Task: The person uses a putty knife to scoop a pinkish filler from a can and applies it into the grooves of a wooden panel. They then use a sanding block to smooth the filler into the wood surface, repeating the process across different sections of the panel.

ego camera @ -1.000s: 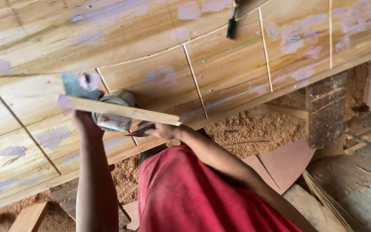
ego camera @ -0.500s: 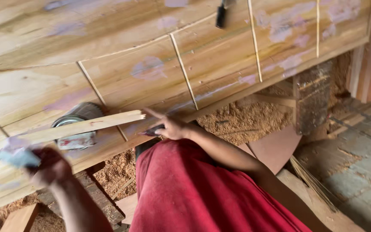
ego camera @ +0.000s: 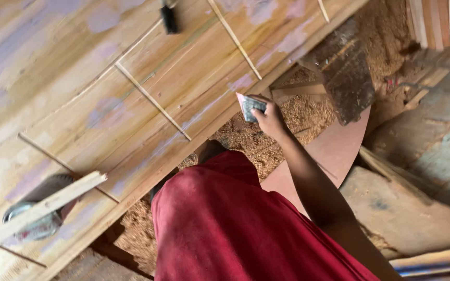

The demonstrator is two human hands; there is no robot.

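My right hand (ego camera: 271,118) is raised just past the lower edge of a large wooden panel (ego camera: 131,78), above a heap of sawdust (ego camera: 292,122). Its fingers are shut on a small flat grey-blue piece with a pinkish edge (ego camera: 249,106), perhaps a scraper. The forearm runs down to the lower right. My left hand is out of view. The panel carries pale purple filler patches and thin wooden strips (ego camera: 152,100). My red garment (ego camera: 225,224) fills the bottom middle.
A loose wooden stick (ego camera: 53,200) lies across a round metal tin (ego camera: 37,221) on the panel at the lower left. A dark tool (ego camera: 169,18) rests near the top. A dark wood block (ego camera: 346,73), a brown board sheet (ego camera: 334,151) and planks (ego camera: 433,135) lie at the right.
The view has swung to the right. My left hand with its blue piece has left the picture. My right hand has come off the stick and now holds a grey-blue piece over the sawdust.
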